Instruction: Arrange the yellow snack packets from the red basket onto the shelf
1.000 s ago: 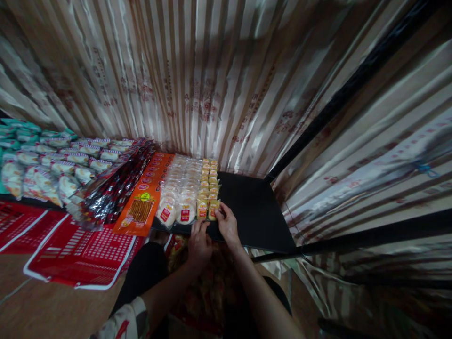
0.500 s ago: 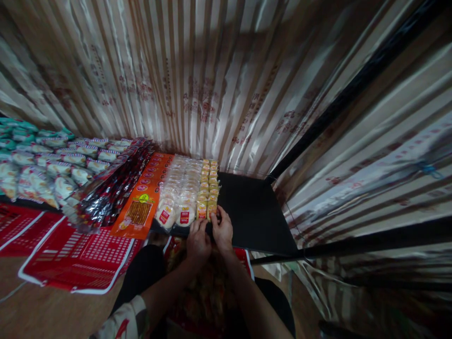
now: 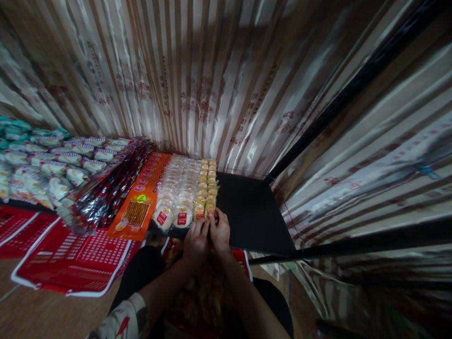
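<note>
Two rows of small yellow snack packets [image 3: 207,186] lie on a black shelf board [image 3: 252,212], next to rows of round white cakes in clear wrap [image 3: 176,193]. My left hand [image 3: 194,240] and my right hand [image 3: 221,230] are side by side at the shelf's front edge. Both touch the nearest yellow packets [image 3: 205,209] with their fingertips. Whether either hand grips a packet is hidden by the fingers.
Orange snack packs [image 3: 141,200], dark red-black packs [image 3: 106,188] and white-green bags [image 3: 42,165] fill the shelf to the left. Red printed sheets [image 3: 81,259] lie on the floor. A red bag [image 3: 205,287] rests on my lap. Striped shiny curtain surrounds the shelf.
My right hand has slid left and back to the shelf's front edge, ending against my left hand. The view has shifted slightly to the right.
</note>
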Motion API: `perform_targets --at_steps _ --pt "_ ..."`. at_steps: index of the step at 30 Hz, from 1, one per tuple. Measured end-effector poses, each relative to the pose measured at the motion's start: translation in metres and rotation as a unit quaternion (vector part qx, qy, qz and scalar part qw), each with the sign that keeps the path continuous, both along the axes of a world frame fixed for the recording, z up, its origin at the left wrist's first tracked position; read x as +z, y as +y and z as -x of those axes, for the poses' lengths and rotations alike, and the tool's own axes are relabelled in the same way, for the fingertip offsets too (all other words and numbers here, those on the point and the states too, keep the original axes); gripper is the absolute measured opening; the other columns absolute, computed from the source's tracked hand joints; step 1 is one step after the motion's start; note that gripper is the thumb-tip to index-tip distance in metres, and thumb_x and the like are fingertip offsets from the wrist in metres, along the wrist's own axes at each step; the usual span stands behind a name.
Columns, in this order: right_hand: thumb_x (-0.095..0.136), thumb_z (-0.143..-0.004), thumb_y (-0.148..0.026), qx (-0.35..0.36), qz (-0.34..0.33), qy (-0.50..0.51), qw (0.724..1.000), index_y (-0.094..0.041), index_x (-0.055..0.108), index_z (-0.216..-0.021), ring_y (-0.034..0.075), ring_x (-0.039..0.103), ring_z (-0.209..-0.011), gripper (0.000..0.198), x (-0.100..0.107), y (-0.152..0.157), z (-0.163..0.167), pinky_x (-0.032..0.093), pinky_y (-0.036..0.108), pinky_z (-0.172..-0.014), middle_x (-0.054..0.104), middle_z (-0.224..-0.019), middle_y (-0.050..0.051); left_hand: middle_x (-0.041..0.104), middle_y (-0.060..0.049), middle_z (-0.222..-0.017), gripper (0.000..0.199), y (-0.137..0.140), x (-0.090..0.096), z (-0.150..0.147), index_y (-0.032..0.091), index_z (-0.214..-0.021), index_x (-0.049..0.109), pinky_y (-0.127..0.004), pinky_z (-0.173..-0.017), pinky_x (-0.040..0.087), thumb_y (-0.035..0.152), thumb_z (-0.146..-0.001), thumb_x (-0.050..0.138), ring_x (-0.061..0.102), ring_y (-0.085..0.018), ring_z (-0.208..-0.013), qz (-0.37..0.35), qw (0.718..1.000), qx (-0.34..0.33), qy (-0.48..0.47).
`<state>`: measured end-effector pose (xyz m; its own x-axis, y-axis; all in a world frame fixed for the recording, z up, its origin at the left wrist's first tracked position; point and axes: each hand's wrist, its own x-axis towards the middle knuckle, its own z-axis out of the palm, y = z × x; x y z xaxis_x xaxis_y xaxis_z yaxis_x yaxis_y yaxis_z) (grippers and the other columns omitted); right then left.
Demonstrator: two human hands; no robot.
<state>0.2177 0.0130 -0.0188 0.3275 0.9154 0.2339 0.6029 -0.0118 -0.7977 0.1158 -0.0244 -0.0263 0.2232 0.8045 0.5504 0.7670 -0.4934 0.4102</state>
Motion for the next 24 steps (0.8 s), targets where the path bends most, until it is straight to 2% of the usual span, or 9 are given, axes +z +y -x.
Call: perform_targets --at_steps 4,8,11,14,18,24 --pt "0.039 -0.083 -0.046 0.014 0.012 0.022 1.0 -0.012 0.06 -0.11 0.022 0.059 -0.088 0.049 0.002 -0.004 -0.003 0.048 0.036 -0.083 0.062 -0.103 0.015 0.053 -0.018 -0.125 0.041 0.004 -0.007 0.007 0.005 -0.128 0.042 -0.039 -0.094 0.044 0.016 -0.09 0.034 0.048 -0.024 -0.115 -0.038 0.995 -0.064 0.067" --pt "0.031 -0.085 -0.05 0.009 0.015 0.032 0.999 -0.01 0.057 -0.116 0.025 0.053 -0.108 0.057 0.003 -0.001 -0.006 0.038 0.042 -0.099 0.06 -0.115 0.017 0.051 -0.018 -0.129 0.043 0.008 -0.013 0.012 0.005 -0.131 0.04 -0.041 -0.093 0.043 0.017 -0.09 0.031 0.047 -0.025 -0.118 -0.029 0.991 -0.068 0.111" --pt "0.025 -0.087 -0.053 0.017 0.016 0.075 0.997 -0.011 0.05 -0.126 0.023 0.041 -0.125 0.063 0.004 0.008 -0.006 0.028 0.043 -0.108 0.049 -0.132 0.015 0.051 -0.017 -0.129 0.043 0.012 -0.016 0.014 0.007 -0.129 0.043 -0.041 -0.091 0.044 0.016 -0.089 0.03 0.049 -0.025 -0.116 -0.021 0.989 -0.069 0.127" --pt "0.023 -0.088 -0.057 0.048 0.016 0.126 0.991 -0.015 0.045 -0.131 0.019 0.036 -0.13 0.064 0.006 0.018 -0.006 0.024 0.04 -0.111 0.044 -0.139 0.01 0.052 -0.017 -0.128 0.044 0.014 -0.017 0.016 0.006 -0.129 0.044 -0.042 -0.09 0.045 0.014 -0.088 0.029 0.05 -0.026 -0.115 -0.026 0.99 -0.08 0.116" --pt "0.023 -0.088 -0.059 0.085 0.01 0.177 0.98 -0.019 0.045 -0.132 0.018 0.039 -0.128 0.063 0.007 0.022 -0.005 0.024 0.039 -0.111 0.046 -0.138 0.007 0.053 -0.017 -0.126 0.046 0.014 -0.013 0.016 0.007 -0.13 0.041 -0.042 -0.095 0.043 0.011 -0.086 0.03 0.049 -0.024 -0.116 -0.025 0.993 -0.083 0.083" --pt "0.026 -0.086 -0.062 0.068 0.008 0.231 0.97 -0.02 0.041 -0.135 0.017 0.032 -0.133 0.066 0.004 0.029 -0.013 0.02 0.038 -0.113 0.039 -0.143 0.004 0.052 -0.018 -0.127 0.045 0.011 -0.005 0.015 0.006 -0.129 0.042 -0.042 -0.096 0.044 0.009 -0.084 0.033 0.048 -0.024 -0.118 -0.01 0.994 -0.079 0.071"
